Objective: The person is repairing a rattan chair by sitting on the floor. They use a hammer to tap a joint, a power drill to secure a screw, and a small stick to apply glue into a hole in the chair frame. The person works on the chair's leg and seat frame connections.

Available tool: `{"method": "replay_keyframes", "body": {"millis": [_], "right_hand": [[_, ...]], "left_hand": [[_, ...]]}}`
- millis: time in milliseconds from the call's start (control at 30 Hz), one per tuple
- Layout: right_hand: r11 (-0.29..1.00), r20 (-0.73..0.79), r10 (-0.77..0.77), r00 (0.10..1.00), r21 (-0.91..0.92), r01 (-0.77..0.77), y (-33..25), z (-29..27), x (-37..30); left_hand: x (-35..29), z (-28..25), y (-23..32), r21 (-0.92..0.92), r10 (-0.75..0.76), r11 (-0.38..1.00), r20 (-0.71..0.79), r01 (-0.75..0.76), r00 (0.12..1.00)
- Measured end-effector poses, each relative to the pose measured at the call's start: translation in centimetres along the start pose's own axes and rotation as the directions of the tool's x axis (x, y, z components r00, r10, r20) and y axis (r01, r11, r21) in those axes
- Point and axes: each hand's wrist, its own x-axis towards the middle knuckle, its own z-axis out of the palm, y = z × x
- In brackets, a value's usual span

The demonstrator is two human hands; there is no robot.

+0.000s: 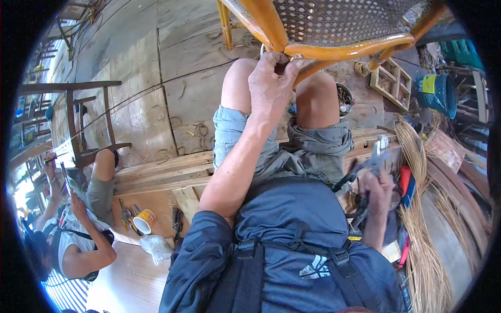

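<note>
A chair with a glossy orange-brown rattan frame and dark woven mesh panel stands tilted above my knees. My left hand is closed at a lower corner of its frame, thumb and fingers pinched around the joint. Whether a small strip is also between those fingers is hidden. Off to my right side, low beside my thigh, my right hand is smeared by motion. Its fingers are wrapped round a grey tool with dark parts, too blurred to name its kind.
Long rattan strands lie in a bundle at right, near a teal bucket and a divided wooden box. A tin of small pieces sits beyond my knee. At left, a co-worker sits near a yellow cup and a dark wooden frame.
</note>
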Motion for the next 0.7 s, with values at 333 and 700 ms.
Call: {"method": "replay_keyframes", "body": {"millis": [333,700], "right_hand": [[0.964,0.5,0.234,0.834,-0.229,-0.133,-4.3,3.6,4.2],[0.336,0.488,0.385,0.783,-0.865,0.374,-19.9,10.3,14.0]], "left_hand": [[0.1,-0.4,0.4,-0.007,0.039,0.999,0.023,-0.039,0.999],[-0.5,-0.6,-0.3,-0.061,0.102,0.993,0.014,-0.101,0.995]]}}
